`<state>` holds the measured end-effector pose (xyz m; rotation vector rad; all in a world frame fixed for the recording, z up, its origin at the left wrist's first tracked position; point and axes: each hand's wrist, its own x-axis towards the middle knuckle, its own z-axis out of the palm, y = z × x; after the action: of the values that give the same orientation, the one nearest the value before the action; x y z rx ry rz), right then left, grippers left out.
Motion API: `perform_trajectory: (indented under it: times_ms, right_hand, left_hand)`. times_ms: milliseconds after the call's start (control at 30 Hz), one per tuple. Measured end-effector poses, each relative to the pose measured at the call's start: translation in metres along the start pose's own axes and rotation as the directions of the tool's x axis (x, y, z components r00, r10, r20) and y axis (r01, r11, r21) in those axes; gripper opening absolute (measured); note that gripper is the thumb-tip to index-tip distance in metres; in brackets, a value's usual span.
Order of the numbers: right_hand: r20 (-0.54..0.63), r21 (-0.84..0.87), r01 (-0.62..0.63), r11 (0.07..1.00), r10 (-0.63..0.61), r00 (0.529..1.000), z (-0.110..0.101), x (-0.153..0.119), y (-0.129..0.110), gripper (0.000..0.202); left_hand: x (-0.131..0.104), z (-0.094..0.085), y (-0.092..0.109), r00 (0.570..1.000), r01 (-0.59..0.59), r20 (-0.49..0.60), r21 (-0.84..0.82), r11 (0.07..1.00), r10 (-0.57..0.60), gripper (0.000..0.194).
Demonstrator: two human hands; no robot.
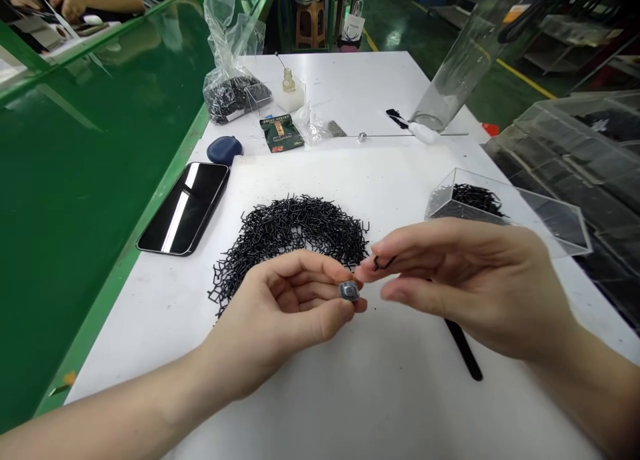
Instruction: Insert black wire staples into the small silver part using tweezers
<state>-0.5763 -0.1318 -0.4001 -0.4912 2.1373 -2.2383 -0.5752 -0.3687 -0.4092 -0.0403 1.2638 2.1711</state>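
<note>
Between the thumb and fingers of my left hand [295, 300] is a small grey, shiny rounded piece [349, 290]. Close beside it, my right hand [480, 280] has its thumb apart from its fingers. A small black bent wire piece [384, 263] sits at the right fingertips, seemingly caught between the fingers. Under the right hand a slim black tool [465, 350] shows one end; the rest is hidden, so I cannot tell its kind. Behind my left hand spreads a curved heap of black bent wire pieces [300, 220] on the white table.
A phone [184, 208] and a dark blue case [225, 150] lie left. Farther back are a bag of black pieces [233, 100], a small bottle [289, 80] and a green packet [281, 133]. Right stand a clear tray [555, 227] and a tilted clear bottle [460, 67].
</note>
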Motion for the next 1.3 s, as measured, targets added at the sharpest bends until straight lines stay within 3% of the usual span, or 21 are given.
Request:
perform_trajectory:
  times_ms: [267,433,600,833,1033,1300]
  right_hand:
    - [-0.065,-0.267,0.165,0.949,-0.189,0.980,-0.002,-0.001,-0.002,0.030]
    - [-0.091,-0.329,0.157,0.931,-0.197,0.976,0.005,-0.008,-0.007,0.036]
    - [0.007,-0.371,0.247,0.895,-0.264,0.965,0.008,-0.006,-0.008,0.032]
    - [-0.004,-0.413,0.258,0.873,-0.286,0.958,0.009,-0.007,-0.007,0.031]
    - [0.066,-0.552,0.299,0.778,-0.317,0.946,0.006,-0.012,-0.009,0.033]
    - [-0.121,-0.514,0.220,0.829,-0.324,0.938,0.014,-0.019,-0.006,0.043]
  left_hand:
    - [0.000,0.001,0.002,0.999,-0.006,-0.031,0.009,1.000,0.006,0.020]
    - [0.001,0.002,0.003,0.999,0.011,-0.034,-0.025,1.000,-0.012,0.026]
    - [0.002,0.003,0.005,0.999,0.037,-0.023,-0.060,0.998,-0.038,0.022]
    - [0.003,0.003,0.005,0.998,0.048,-0.032,-0.072,0.996,-0.051,0.024]
    - [0.001,0.004,0.003,0.998,0.045,-0.035,-0.049,0.998,-0.047,0.023]
    - [0.002,0.003,0.004,0.996,0.073,-0.045,-0.035,0.997,-0.075,0.022]
